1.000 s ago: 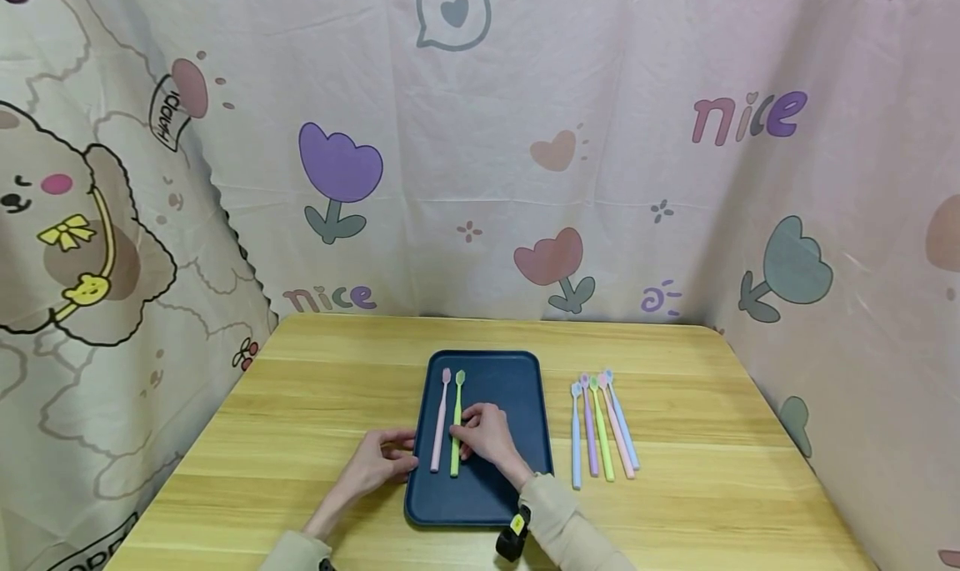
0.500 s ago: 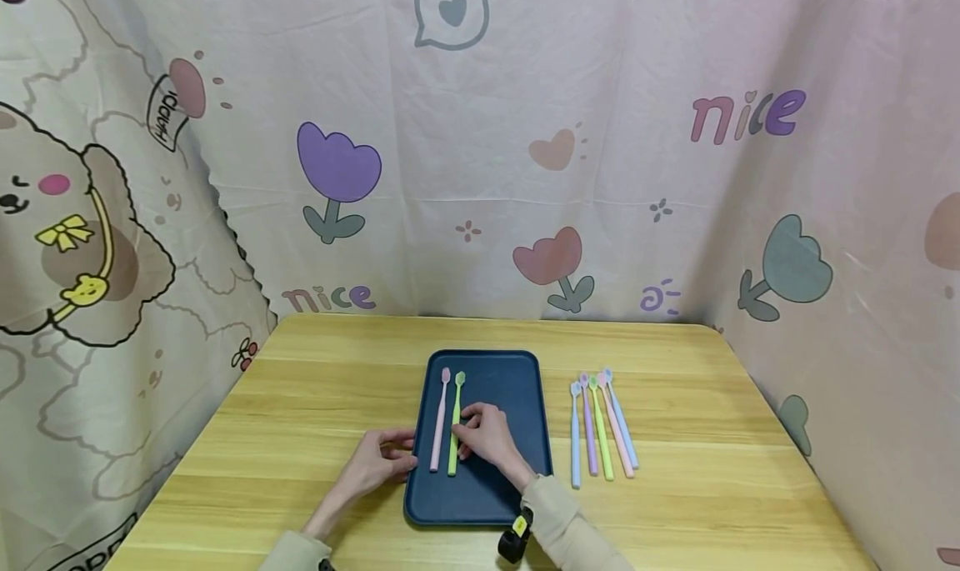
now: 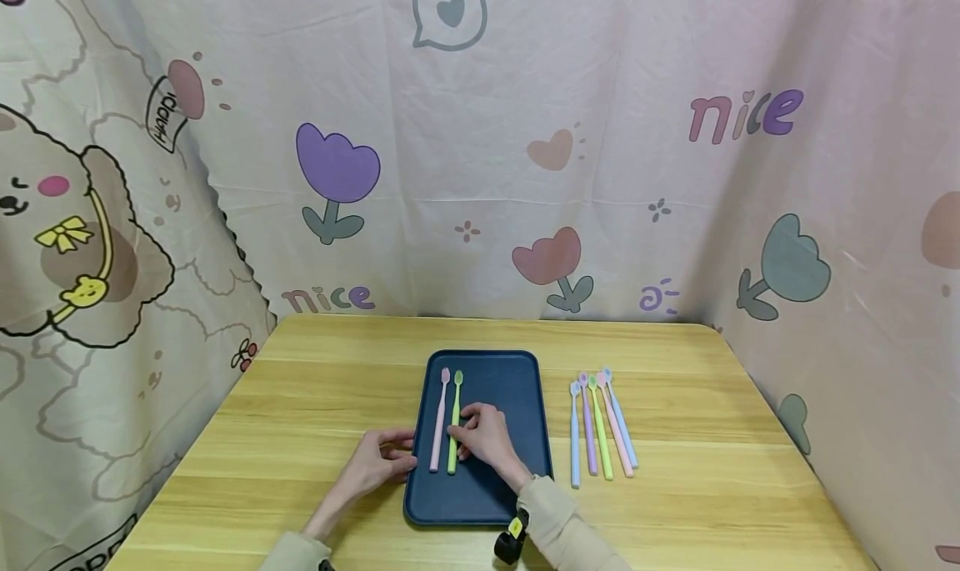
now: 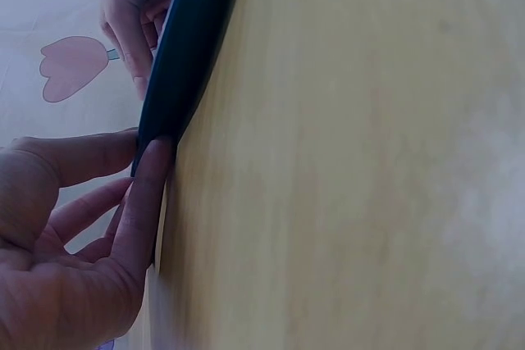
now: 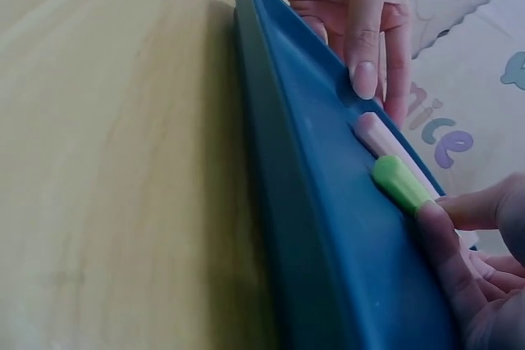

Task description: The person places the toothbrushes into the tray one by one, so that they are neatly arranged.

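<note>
"Light-green plastic toothbrush [image 3: 456, 408]: where is it lying, and what is the right hand [image 3: 486, 434] doing?"

"It is lying inside the dark-blue rectangular tray [image 3: 480, 504], just beside the pale-pink plastic toothbrush [image 3: 439, 421], and the right hand is pinching its handle. The left hand [image 3: 375, 461] is gripping the tray's left edge."

"Which step is that?"

"Probably the person is aligning it with the pink one. The next move is likely calling for a gentle release, before reaching for the five pastel plastic toothbrushes [image 3: 602, 429] lying on the wood-grain desk [image 3: 315, 379]."

"What are the wrist views adding?"

"The right one is showing the blunt handle ends up close; the head view is showing the bristle heads. The left one is showing neither toothbrush, but is revealing digits clasping the tray's edge."
</note>
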`<state>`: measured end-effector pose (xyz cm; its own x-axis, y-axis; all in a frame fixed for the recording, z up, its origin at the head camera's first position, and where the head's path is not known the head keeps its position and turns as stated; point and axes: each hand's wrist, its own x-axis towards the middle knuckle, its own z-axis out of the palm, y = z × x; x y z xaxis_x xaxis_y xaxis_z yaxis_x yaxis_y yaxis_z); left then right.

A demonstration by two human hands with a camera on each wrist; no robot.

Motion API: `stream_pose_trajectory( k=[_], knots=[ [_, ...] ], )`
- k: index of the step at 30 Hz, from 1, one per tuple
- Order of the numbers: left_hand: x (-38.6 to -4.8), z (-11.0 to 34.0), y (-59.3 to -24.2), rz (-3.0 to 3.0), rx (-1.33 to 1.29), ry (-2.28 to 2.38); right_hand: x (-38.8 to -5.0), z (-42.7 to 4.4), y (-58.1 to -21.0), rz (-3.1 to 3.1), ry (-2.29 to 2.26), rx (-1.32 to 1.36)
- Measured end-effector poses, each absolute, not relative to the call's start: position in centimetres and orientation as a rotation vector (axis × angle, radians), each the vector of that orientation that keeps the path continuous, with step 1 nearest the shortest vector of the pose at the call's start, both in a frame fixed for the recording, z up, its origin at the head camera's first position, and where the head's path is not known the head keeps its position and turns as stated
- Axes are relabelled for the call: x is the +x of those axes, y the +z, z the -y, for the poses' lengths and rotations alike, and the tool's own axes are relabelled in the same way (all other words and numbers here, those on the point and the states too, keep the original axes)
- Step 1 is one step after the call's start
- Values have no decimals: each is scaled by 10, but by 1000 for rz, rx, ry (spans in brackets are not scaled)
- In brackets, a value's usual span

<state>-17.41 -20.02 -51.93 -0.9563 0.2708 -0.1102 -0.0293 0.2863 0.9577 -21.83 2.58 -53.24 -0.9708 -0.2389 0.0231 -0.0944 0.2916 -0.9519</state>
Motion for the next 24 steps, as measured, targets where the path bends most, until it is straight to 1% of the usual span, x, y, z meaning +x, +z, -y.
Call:
stream_pose_trajectory(
  k=[24],
  knots=[
    [-173, 200, -518, -2306, 224, 1718, -217, -30, -533, -2392, -1769, -360]
  ],
)
